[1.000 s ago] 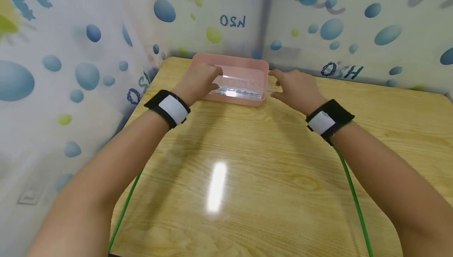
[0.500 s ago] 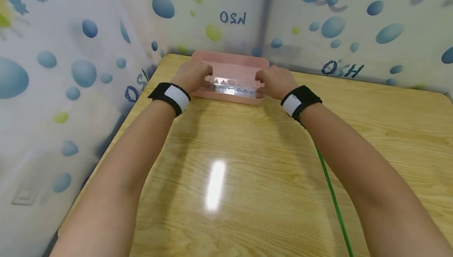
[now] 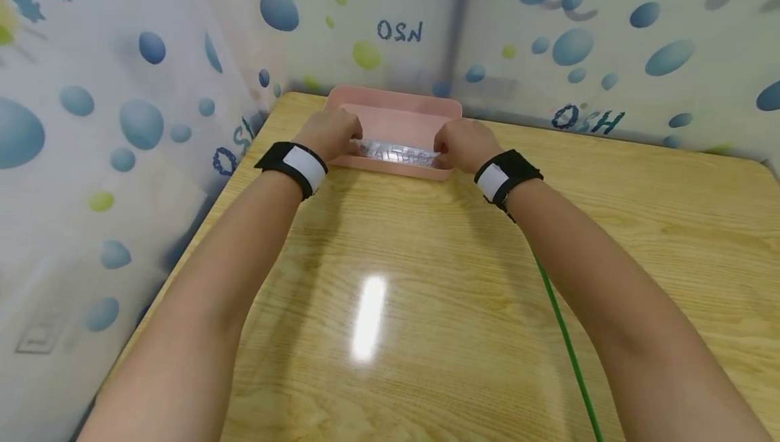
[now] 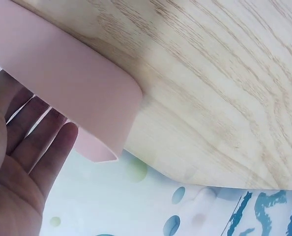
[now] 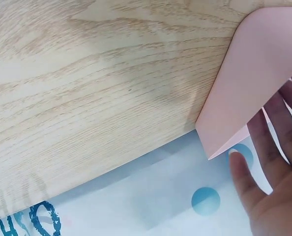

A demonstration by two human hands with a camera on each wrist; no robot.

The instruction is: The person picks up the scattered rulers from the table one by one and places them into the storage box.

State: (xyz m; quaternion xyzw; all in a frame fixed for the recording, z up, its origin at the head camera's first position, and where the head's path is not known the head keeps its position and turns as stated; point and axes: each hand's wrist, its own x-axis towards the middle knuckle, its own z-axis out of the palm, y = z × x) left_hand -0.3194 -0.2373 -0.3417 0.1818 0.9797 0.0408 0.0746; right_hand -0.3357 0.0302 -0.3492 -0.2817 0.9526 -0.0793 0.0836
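A clear, shiny plastic ruler (image 3: 397, 153) with faint markings lies lengthwise within the outline of the pink tray (image 3: 396, 98), near its front wall. My left hand (image 3: 331, 134) reaches over the tray's left end and pinches the ruler's left end. At the other side my right hand (image 3: 466, 144) grips the right end, fingers curled down inside the rim. Both fingertips are partly hidden in the head view. In the left wrist view the left hand (image 4: 28, 142) has its fingers behind the tray wall; the right wrist view has the right hand (image 5: 278, 157) likewise.
The tray stands at the back left of the wooden table (image 3: 426, 279), close to the patterned wall (image 3: 518, 36). Another patterned wall (image 3: 122, 212) runs along the left edge. A green cord (image 3: 567, 340) hangs from the right wristband.
My right hand has moved left, from beside the tray to over its right end. Fingers of both hands have closed on the ruler, which now looks like a narrower band.
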